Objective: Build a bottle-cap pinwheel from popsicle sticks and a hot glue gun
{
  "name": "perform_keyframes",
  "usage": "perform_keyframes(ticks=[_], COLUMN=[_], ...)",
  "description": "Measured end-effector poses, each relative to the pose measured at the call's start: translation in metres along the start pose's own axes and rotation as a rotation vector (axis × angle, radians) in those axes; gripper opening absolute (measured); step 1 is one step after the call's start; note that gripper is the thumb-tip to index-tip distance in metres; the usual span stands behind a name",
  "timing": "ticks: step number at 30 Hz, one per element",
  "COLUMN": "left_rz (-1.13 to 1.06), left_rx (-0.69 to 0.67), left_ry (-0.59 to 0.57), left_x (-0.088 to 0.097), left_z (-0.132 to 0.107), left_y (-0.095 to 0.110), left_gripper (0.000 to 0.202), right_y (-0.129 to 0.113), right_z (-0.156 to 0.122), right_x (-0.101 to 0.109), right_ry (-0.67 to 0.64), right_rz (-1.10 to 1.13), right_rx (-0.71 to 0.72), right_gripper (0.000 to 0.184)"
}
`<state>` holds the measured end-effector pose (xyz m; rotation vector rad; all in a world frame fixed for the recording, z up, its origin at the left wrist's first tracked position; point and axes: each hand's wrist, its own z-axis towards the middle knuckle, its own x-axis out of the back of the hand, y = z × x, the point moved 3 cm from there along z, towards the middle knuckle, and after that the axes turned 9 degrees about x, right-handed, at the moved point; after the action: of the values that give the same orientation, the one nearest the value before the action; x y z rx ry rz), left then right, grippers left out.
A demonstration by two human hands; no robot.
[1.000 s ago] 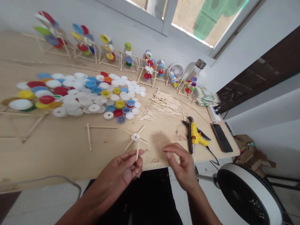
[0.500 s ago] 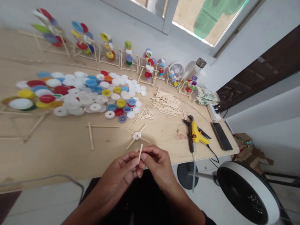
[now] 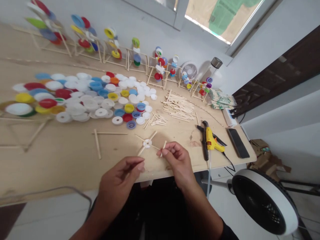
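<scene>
My right hand (image 3: pixel 178 161) pinches a short wooden stick (image 3: pixel 163 148) upright between thumb and fingers, just right of the cross. That cross is several thin sticks (image 3: pixel 152 136) set around a white bottle cap (image 3: pixel 147 144) with a hole in its middle, lying on the table. My left hand (image 3: pixel 122 176) is just below the cross, thumb and fingertips pressed together; whether anything small is between them is hidden. Left of the cross, two sticks (image 3: pixel 110 133) meet in an L on the tabletop.
Bottle caps (image 3: pixel 90 104) in many colours cover the left middle. Loose sticks (image 3: pixel 177 105) are piled right of them. Stick frames with cap wheels (image 3: pixel 136 56) line the wall. A yellow glue gun (image 3: pixel 212 141), a phone (image 3: pixel 238 143) and a floor fan (image 3: pixel 265 201) are at right.
My hands have moved apart. The right one has carried the short stick right and up beside the cross, while the left has shifted slightly left and no longer touches it.
</scene>
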<state>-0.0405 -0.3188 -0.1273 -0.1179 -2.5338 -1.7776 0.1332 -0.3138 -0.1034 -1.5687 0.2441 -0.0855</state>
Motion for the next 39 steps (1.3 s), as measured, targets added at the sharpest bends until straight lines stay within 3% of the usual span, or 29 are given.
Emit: perform_keyframes(ticks=[2, 6, 10, 16, 28, 39], left_rz=[0.211, 0.523, 0.789, 0.852, 0.814, 0.82], left_rx=[-0.216, -0.591, -0.758, -0.796, -0.634, -0.659], left_ry=[0.158, 0.212, 0.265, 0.259, 0.169, 0.183], left_x=[0.009, 0.008, 0.0, -0.004, 0.001, 0.0], left_z=[0.007, 0.021, 0.027, 0.028, 0.03, 0.031], left_y=[0.002, -0.001, -0.003, -0.001, -0.005, -0.007], left_gripper=[0.015, 0.016, 0.022, 0.022, 0.026, 0.029], right_y=[0.003, 0.017, 0.026, 0.023, 0.021, 0.018], right_z=[0.013, 0.035, 0.048, 0.054, 0.057, 0.057], right_x=[0.01, 0.019, 0.016, 0.011, 0.008, 0.005], right_ry=[-0.041, -0.148, -0.236, -0.32, -0.37, -0.38], right_rz=[-0.166, -0.45, -0.624, -0.768, -0.829, -0.851], right_rx=[0.055, 0.134, 0.178, 0.227, 0.215, 0.218], right_gripper=[0.015, 0.011, 0.005, 0.006, 0.009, 0.009])
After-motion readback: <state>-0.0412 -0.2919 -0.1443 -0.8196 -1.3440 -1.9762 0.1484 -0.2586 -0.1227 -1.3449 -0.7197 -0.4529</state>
